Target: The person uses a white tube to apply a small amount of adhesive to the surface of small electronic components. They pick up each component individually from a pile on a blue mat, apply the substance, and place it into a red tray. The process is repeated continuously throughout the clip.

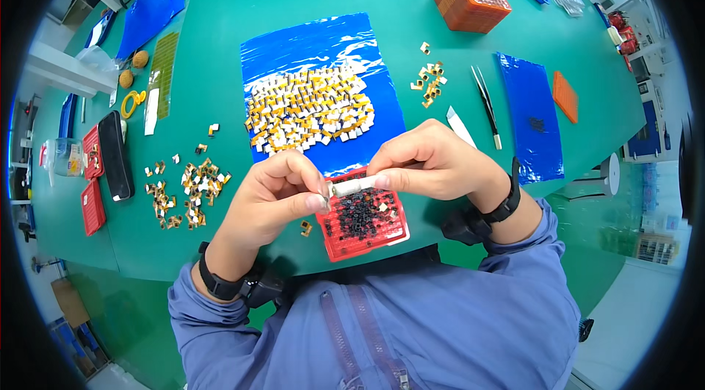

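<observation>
My left hand (pixel 283 188) and my right hand (pixel 429 162) meet above a red tray (pixel 363 247). Between their fingertips lies a short white stick-like piece (pixel 355 186), almost level. My right thumb and forefinger close on its right end. At its left end my left thumb and forefinger pinch something small, mostly hidden by the fingertips. Small black parts (pixel 356 217) are heaped in the tray, with a few pale bits among them. Just beyond, a blue sheet (pixel 301 45) carries a dense pile of small white-and-gold parts (pixel 312 107).
Loose gold parts (pixel 198 188) lie to the left, others (pixel 429 81) to the right. Tweezers (pixel 486 107) rest beside another blue sheet (pixel 529 114). Stacked orange trays (pixel 470 1) stand at the back. A black case (pixel 115 155) and red trays (pixel 92 206) sit far left.
</observation>
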{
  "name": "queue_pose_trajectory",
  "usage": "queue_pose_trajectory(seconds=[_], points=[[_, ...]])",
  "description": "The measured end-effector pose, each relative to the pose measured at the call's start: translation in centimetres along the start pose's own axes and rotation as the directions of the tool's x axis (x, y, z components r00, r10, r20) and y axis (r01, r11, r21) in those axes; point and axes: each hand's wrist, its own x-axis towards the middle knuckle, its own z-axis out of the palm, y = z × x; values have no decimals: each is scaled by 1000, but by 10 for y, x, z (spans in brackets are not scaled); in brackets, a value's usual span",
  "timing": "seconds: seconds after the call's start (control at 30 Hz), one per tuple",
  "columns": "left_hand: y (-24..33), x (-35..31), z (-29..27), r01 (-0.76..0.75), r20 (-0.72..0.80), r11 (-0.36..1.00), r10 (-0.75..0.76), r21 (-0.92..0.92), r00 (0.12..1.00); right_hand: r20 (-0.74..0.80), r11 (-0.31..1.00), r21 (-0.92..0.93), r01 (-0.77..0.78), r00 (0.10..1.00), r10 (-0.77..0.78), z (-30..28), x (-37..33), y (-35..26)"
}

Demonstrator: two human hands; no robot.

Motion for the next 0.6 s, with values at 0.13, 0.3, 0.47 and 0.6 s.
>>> queue_pose_trajectory(seconds=[0.13, 0.3, 0.47, 0.6], points=[[-5, 2, 1, -6, 21, 998, 7, -56, 1000, 12, 1000, -9, 24, 1000, -24, 2, -1, 4], [-9, 3, -1, 14, 46, 996, -10, -85, 999, -17, 998, -14, 68, 998, -68, 5, 0, 3], [-8, 4, -2, 26, 43, 998, -24, -60, 999, -34, 993, -22, 115, 993, -116, 2, 1, 0], [-9, 4, -2, 32, 34, 999, -31, -27, 999, -17, 997, 66, 32, 999, -31, 4, 0, 1]])
